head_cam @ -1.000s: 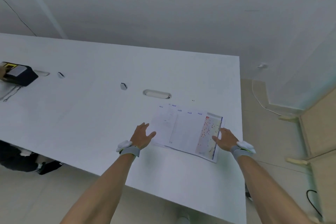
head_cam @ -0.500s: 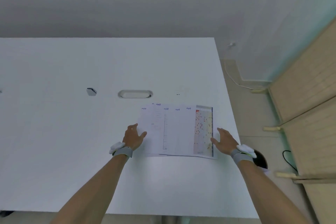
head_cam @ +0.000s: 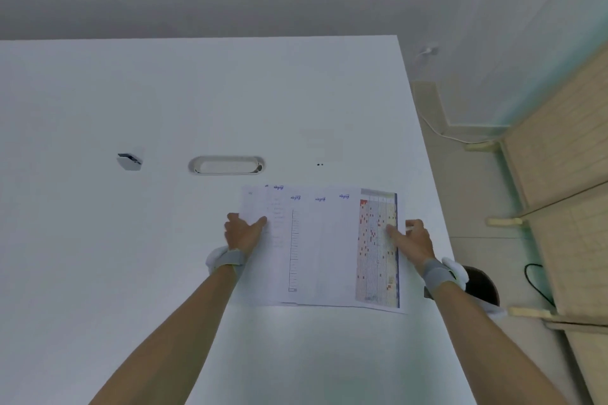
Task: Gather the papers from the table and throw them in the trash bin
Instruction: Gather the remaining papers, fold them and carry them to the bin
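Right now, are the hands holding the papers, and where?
Nothing is lifted. The left hand presses flat on the papers' left edge, the right hand on their right edge.

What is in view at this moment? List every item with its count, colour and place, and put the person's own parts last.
table: one, white, fills the left and centre of the view
papers: several overlapping sheets, white, the rightmost one a coloured grid, fanned out flat near the table's right edge
cable slot: one, white oval, set in the tabletop beyond the papers
small clip-like object: one, white and dark, on the table left of the slot
trash bin: one, dark, on the floor right of the table, partly hidden by the right wrist
wooden furniture: light wood, far right
left hand: open, on the papers' left edge
right hand: open, on the papers' right edge
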A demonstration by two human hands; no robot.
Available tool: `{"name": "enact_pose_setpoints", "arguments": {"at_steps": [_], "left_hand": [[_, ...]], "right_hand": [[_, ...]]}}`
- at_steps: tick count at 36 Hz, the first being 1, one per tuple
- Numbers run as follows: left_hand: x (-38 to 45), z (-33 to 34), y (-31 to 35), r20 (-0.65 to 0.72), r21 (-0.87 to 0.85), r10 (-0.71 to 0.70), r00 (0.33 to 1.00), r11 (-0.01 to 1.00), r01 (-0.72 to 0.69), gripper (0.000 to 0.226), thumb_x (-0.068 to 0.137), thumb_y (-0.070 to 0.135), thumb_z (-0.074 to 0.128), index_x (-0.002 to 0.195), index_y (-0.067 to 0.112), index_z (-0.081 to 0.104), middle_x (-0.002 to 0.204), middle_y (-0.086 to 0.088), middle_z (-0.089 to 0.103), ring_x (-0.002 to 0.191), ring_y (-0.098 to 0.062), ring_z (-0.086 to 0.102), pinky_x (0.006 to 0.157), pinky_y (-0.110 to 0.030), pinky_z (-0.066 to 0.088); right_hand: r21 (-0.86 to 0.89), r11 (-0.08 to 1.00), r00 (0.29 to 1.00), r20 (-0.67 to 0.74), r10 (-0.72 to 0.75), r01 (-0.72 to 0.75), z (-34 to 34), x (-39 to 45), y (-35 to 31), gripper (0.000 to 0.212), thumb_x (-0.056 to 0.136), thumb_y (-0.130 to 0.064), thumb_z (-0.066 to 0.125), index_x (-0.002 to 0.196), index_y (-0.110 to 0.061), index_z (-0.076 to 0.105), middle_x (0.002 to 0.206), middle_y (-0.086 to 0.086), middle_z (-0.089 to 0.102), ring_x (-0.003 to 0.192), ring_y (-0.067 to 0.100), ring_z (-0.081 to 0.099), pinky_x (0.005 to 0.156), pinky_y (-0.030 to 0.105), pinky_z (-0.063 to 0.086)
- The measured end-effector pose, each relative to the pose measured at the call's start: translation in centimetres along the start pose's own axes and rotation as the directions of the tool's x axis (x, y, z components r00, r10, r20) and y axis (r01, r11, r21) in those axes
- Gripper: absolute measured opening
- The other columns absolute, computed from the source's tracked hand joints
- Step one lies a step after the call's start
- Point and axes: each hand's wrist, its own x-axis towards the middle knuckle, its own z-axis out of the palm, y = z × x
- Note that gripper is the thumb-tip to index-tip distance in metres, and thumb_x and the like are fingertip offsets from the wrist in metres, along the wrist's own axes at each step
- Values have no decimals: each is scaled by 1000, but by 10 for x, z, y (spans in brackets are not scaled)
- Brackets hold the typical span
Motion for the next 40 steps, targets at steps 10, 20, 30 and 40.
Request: {"name": "enact_pose_setpoints", "arguments": {"at_steps": [10, 20, 30, 40], "left_hand": [[-45, 83, 25, 214, 3, 171, 962, 984, -175, 47, 94, 26, 66, 132, 12, 42, 127, -8, 61, 114, -37, 65, 100, -48, 56], [-51, 32, 4, 353, -406, 354, 866, 892, -199, 54, 91, 4, 74, 141, 20, 58, 129, -4, 73, 115, -29, 73, 97, -50, 61], [-95, -12, 41, 272, -546, 448, 852, 801, -247, 52, 91, 6, 77, 139, 14, 60, 120, -1, 77, 112, -31, 74, 80, -30, 65], [-128, -23, 51, 173, -562, 495, 851, 760, -327, 45, 98, 8, 63, 138, 25, 52, 125, 2, 69, 109, -14, 68, 75, -20, 58]], "right_hand": [[-63, 992, 993, 43, -110, 112, 67, -19, -33, 62, 91, -39, 73, 138, -13, 43, 138, 12, 48, 129, 33, 50, 110, 50, 47], [227, 972, 985, 149, -90, 55, 27, -23, -17, 92, 78, -44, 87, 150, -17, 37, 138, 7, 51, 124, 27, 57, 103, 40, 52], [493, 847, 933, 171, -318, 199, 29, -92, -62, 34, 85, -23, 85, 117, -16, 74, 112, 4, 78, 104, 27, 76, 86, 39, 64], [554, 784, 946, -21, -323, 280, 39, -135, -80, 28, 86, -26, 84, 111, -25, 72, 100, -14, 74, 90, 6, 71, 62, 13, 59]]}}
